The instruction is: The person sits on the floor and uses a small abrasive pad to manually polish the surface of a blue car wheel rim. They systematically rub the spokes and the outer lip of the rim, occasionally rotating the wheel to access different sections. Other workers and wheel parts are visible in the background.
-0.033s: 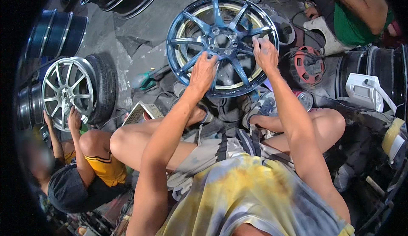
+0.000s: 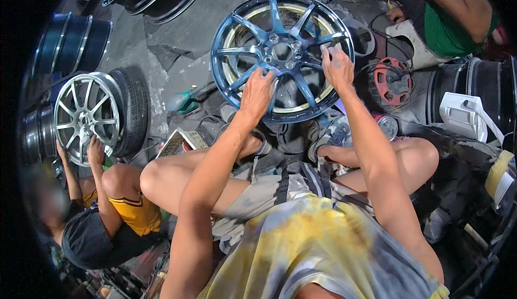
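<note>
A blue multi-spoke wheel rim lies in front of me, with a pale ring showing behind its spokes. My left hand is closed at the near-left spokes, its fingers curled together just below the hub. On the right side of the rim, my right hand is closed too, with bent fingertips at a spoke. Whatever either hand may pinch is hidden by the fingers. Both forearms reach forward over my bent legs.
At left a co-worker's hands touch a silver wheel rim beside a black tyre. Dark rims stand behind. A red reel-like part, a can and a white plastic box are right. Another person's arm shows far right.
</note>
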{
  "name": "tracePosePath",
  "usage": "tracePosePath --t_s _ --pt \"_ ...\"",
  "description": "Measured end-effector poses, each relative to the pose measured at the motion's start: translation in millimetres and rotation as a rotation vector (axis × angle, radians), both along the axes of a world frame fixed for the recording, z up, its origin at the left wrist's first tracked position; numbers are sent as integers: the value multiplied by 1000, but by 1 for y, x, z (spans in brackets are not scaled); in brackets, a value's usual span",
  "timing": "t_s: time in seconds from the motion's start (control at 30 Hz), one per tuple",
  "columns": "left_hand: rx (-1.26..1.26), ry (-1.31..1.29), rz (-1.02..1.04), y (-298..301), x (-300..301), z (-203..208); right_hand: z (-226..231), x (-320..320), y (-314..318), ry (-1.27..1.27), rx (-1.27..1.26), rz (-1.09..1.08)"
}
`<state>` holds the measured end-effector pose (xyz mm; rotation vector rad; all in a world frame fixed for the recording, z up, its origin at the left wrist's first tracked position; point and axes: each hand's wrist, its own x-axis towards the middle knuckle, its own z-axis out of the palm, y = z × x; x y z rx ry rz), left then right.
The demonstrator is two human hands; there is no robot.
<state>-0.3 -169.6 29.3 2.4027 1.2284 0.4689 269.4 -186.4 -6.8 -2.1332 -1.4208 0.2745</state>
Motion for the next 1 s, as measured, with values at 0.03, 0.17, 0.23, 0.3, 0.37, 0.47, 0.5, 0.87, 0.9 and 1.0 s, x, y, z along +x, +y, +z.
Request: tracePosePath --t_s 0.03,0.17,0.23,0.3,0.37,0.47,0.5,0.87,0.9,1.0 --pt "-43 -2 32 -2 0 1 3 -1 -1 -23 -22 -15" --pt "-57 -102 42 5 1 -4 6 0 -1 -34 -3 -25" --pt "-80 -73 43 7 6 -1 7 -2 0 -34 -20 -34" --pt "-62 -57 24 9 8 -2 9 -3 1 -31 -33 -31" --pt "-3 -56 -12 11 5 -6 11 -4 2 -26 -40 -14" --pt "19 -15 -169 8 -4 4 12 1 0 -51 -63 -41" --pt "-24 -10 -145 3 -7 9 11 0 0 -57 -57 -40" --pt "-113 -79 -57 4 2 5 15 -6 2 -111 -110 -45" --pt "-77 -69 -116 3 -6 4 14 -7 2 -123 -125 -50" --pt "-1 -83 -149 2 -4 -6 16 -5 3 -109 -106 -38"
